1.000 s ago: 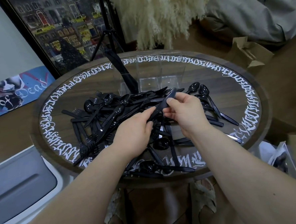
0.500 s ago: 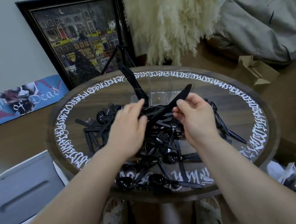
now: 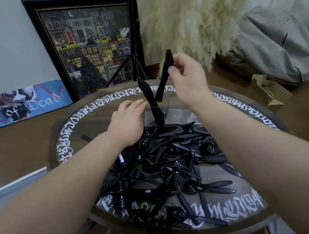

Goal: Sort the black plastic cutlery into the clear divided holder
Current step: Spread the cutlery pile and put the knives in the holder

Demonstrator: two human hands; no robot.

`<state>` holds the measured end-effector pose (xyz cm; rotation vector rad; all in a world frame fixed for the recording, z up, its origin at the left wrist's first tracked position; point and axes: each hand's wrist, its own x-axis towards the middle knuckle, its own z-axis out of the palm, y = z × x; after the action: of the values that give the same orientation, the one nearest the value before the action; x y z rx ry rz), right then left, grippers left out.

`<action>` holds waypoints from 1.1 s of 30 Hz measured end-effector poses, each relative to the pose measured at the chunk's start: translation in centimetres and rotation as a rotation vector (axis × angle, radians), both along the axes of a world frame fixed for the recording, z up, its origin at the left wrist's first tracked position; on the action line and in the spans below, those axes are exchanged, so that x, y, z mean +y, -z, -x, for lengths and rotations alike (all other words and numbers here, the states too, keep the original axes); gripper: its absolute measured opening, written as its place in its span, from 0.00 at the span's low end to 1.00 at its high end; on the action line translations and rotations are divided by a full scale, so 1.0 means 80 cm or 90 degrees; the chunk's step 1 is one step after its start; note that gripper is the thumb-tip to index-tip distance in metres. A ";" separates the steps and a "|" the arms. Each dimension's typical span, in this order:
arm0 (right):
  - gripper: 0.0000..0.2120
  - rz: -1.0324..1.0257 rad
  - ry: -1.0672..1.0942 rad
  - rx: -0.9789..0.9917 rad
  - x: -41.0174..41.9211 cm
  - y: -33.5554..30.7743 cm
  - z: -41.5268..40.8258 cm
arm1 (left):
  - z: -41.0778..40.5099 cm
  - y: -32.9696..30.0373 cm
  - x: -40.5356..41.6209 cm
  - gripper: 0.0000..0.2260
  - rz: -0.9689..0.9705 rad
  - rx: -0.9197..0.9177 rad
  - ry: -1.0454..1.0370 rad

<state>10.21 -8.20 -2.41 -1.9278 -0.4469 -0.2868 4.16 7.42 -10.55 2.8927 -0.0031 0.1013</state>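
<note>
While most cutlery [image 3: 172, 162] is lying unsorted, the right hand [image 3: 187, 78] is pinching a knife [image 3: 164, 76] over the holder [image 3: 175, 115] (left hand [image 3: 128, 118] relaxed, holding nothing)

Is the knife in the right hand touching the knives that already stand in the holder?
Apart. In the head view the knife pinched by the right hand hangs above the holder; table shows between its lower tip and the standing knives.

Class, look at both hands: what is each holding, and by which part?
Right hand pinches a black knife near its middle; left hand holds nothing.
</note>
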 end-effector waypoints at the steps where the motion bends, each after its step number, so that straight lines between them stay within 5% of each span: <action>1: 0.10 0.061 -0.013 0.002 0.007 0.007 -0.008 | -0.001 0.001 0.000 0.24 0.003 -0.004 0.001; 7: 0.09 0.332 -0.088 0.063 0.036 0.050 -0.035 | -0.002 0.008 0.002 0.24 0.015 -0.021 0.014; 14: 0.12 0.415 0.020 0.033 0.048 0.076 -0.051 | -0.001 0.013 0.002 0.25 0.042 -0.024 0.022; 23: 0.09 0.286 0.040 0.063 -0.048 0.075 0.050 | 0.040 0.026 -0.022 0.27 0.072 -0.043 0.026; 33: 0.09 0.212 0.285 0.230 -0.212 0.139 0.108 | 0.085 0.048 -0.126 0.25 0.066 0.043 0.114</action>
<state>1.58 -25.13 -13.55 -2.3389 0.1954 -0.1491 -2.61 -2.69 -14.38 2.7763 -0.2367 -0.0274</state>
